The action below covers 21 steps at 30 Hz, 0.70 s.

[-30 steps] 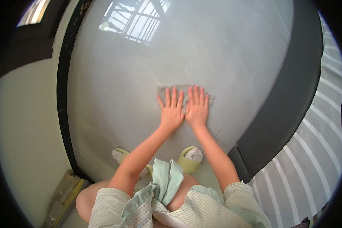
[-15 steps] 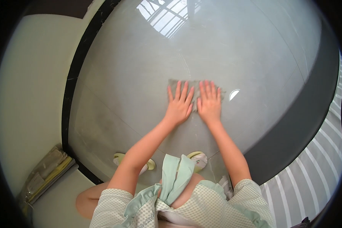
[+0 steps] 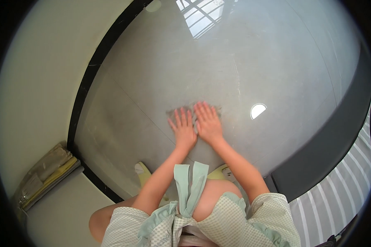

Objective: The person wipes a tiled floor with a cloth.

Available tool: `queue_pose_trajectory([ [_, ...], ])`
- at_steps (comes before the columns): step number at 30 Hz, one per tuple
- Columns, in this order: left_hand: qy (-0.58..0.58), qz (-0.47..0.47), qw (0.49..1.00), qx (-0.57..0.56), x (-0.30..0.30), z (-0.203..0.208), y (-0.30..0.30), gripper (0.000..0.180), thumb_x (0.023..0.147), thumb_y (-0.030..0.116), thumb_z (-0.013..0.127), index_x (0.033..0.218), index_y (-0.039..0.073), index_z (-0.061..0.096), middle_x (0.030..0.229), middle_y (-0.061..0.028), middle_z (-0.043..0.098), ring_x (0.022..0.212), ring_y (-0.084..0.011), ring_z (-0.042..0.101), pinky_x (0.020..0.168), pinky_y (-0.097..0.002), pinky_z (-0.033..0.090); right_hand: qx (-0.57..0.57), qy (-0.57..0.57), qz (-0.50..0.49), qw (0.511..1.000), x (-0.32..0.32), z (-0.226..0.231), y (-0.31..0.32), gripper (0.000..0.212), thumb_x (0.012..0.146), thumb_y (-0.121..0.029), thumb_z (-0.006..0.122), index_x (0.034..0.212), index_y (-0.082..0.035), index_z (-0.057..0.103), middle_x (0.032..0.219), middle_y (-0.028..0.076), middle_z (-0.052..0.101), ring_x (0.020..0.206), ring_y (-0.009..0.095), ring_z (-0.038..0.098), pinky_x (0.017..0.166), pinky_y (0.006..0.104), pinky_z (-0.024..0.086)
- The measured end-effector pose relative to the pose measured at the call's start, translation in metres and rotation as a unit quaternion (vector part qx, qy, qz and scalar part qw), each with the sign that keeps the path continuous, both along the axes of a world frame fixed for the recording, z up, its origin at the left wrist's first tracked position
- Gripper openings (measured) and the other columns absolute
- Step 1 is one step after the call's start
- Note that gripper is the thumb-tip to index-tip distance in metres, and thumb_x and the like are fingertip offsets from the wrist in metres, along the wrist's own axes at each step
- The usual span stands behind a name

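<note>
The person is reaching both bare forearms forward and downward from the lower edge of the view, elbows slightly bent and the arms converging toward each other. The left hand (image 3: 182, 131) is lying flat, palm down, its fingers (image 3: 178, 116) stretched out and slightly spread. The right hand (image 3: 209, 122) is lying flat beside it in the same pose, fingers (image 3: 203, 108) extended forward, the two hands just touching along their inner edges.
</note>
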<state>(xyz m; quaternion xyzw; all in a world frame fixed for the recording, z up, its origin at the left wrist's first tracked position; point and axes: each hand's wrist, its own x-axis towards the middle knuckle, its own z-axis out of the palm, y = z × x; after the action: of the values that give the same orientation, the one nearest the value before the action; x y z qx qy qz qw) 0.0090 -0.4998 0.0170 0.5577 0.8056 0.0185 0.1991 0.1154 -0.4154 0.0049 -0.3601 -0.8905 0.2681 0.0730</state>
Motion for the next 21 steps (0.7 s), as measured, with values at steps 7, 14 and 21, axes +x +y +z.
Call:
queue_pose_trajectory([
  [7, 0.015, -0.041, 0.999, -0.011, -0.019, -0.007, -0.085, 0.067, 0.084, 0.021, 0.049, 0.14, -0.01, 0.029, 0.151, -0.0278, 0.018, 0.142, -0.0452, 0.01, 0.112, -0.0618, 0.007, 0.031, -0.008, 0.101, 0.994, -0.01, 0.003, -0.061, 0.063, 0.086, -0.026, 0.051, 0.145, -0.008, 0.035, 0.152, 0.007, 0.032, 0.141, 0.022, 0.028, 0.115, 0.0433, 0.019],
  [14, -0.079, -0.256, 0.956, 0.123, -0.069, -0.003, 0.034, 0.066, 0.084, 0.027, 0.054, 0.138, -0.006, 0.035, 0.149, -0.0238, 0.027, 0.142, -0.0379, 0.02, 0.114, -0.0527, 0.017, 0.009, -0.013, 0.07, 0.997, 0.002, -0.001, 0.03, 0.069, 0.084, -0.023, 0.057, 0.145, -0.003, 0.031, 0.152, 0.011, 0.03, 0.141, 0.026, 0.026, 0.115, 0.0452, 0.02],
  [21, -0.02, -0.259, 0.945, 0.199, -0.151, -0.009, 0.149, 0.069, 0.087, 0.026, 0.052, 0.144, -0.003, 0.027, 0.154, -0.0176, 0.021, 0.143, -0.0352, 0.016, 0.116, -0.0511, 0.012, 0.145, -0.04, -0.071, 0.986, -0.09, 0.001, 0.097, 0.067, 0.087, -0.026, 0.052, 0.145, -0.002, 0.03, 0.152, 0.012, 0.029, 0.143, 0.027, 0.023, 0.117, 0.0444, 0.015],
])
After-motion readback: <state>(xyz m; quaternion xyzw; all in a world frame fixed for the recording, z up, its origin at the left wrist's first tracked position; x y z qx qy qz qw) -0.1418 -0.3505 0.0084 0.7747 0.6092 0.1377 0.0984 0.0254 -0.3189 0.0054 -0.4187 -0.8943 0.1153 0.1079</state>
